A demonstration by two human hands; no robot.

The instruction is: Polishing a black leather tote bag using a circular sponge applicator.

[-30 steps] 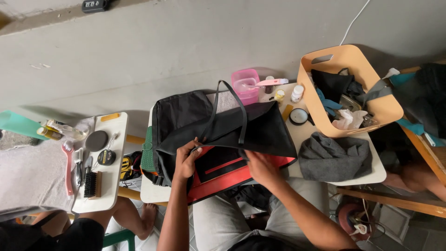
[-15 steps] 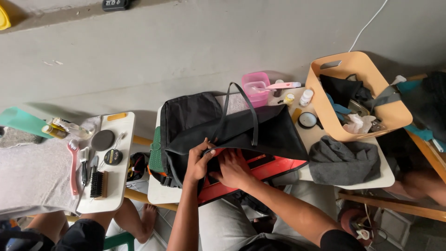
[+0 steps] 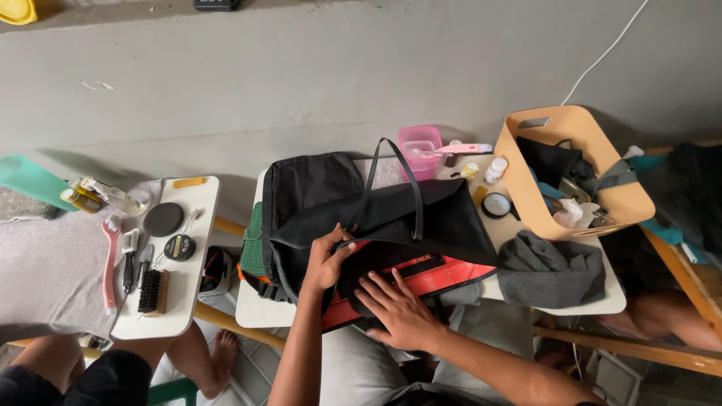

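A white table (image 3: 256,312) is carrying a black bag (image 3: 361,218) across its middle, with a pink box (image 3: 420,143), a few small bottles (image 3: 495,170) and a round tin (image 3: 496,204) sitting along its far edge. A tan basket (image 3: 602,207) is standing at the far right corner, and a grey cloth (image 3: 553,269) is lying by the near right edge. A smaller white table (image 3: 197,248) to the left is holding a black disc (image 3: 163,219), a round tin (image 3: 179,246), a black brush (image 3: 153,292) near its front edge and a yellow piece (image 3: 189,182) at its far edge.
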